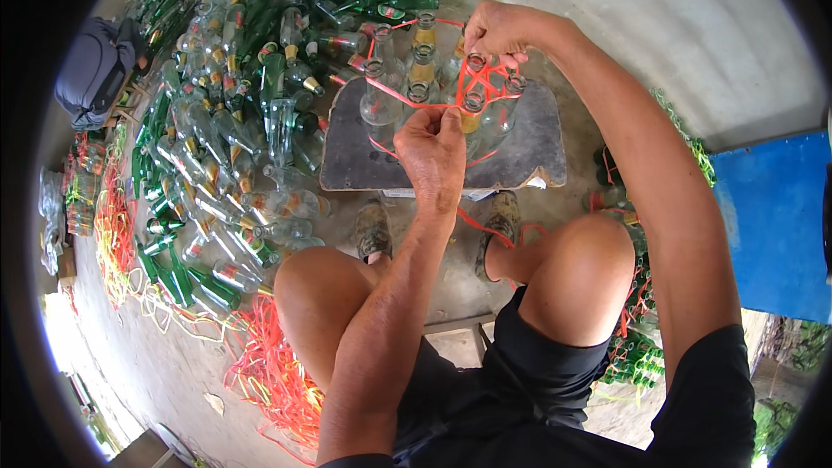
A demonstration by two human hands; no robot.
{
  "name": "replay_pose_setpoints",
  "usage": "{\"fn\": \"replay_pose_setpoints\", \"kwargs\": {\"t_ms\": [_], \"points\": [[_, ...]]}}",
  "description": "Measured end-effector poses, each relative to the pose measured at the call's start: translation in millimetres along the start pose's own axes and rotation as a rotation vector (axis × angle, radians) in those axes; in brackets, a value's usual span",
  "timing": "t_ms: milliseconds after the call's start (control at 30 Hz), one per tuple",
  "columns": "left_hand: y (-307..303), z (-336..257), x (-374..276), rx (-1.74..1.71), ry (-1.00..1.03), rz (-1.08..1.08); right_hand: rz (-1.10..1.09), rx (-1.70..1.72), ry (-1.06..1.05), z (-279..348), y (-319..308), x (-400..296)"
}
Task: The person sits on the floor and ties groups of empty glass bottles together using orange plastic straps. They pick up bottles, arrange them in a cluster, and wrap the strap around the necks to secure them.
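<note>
Several clear glass bottles (380, 107) stand upright in a cluster on a small dark board (357, 159) before me. Red plastic strapping (406, 101) runs around the cluster and crisscrosses between the necks on the right. My left hand (432, 143) pinches the strapping with thumb and forefinger at the near side, beside a bottle neck (473, 101). Above the far right necks is my right hand (497, 32), its fingers curled down at the strapping; its exact grip is partly hidden. A loose red strand (478, 224) hangs below the board near my foot.
Green and clear bottles (227, 110) lie in a large heap on the left. Red and yellow strapping (279, 370) is piled beside my left knee. Strapped green bottles (634, 361) are at the right, near a blue panel (773, 221). A grey bag (94, 71) sits far left.
</note>
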State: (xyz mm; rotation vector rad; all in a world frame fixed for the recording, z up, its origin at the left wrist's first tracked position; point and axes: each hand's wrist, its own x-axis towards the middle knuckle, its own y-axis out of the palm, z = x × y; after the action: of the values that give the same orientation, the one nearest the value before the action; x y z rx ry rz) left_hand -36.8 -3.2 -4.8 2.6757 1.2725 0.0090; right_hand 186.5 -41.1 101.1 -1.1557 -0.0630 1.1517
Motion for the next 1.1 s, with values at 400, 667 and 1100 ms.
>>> {"fn": "replay_pose_setpoints", "kwargs": {"t_ms": [400, 667, 1100], "points": [[-8.7, 6.2, 1.7, 0.075, -0.008, 0.002, -0.112, 0.093, -0.083, -6.7, 17.8, -20.1], [-15.6, 8.7, -0.1, 0.099, -0.04, 0.021, -0.202, 0.154, -0.082, -20.1, 26.5, -32.2], [-25.7, 7.6, 2.3, 0.13, 0.033, 0.067, -0.893, -0.148, -0.444, 16.7, 134.1, -103.4]]}}
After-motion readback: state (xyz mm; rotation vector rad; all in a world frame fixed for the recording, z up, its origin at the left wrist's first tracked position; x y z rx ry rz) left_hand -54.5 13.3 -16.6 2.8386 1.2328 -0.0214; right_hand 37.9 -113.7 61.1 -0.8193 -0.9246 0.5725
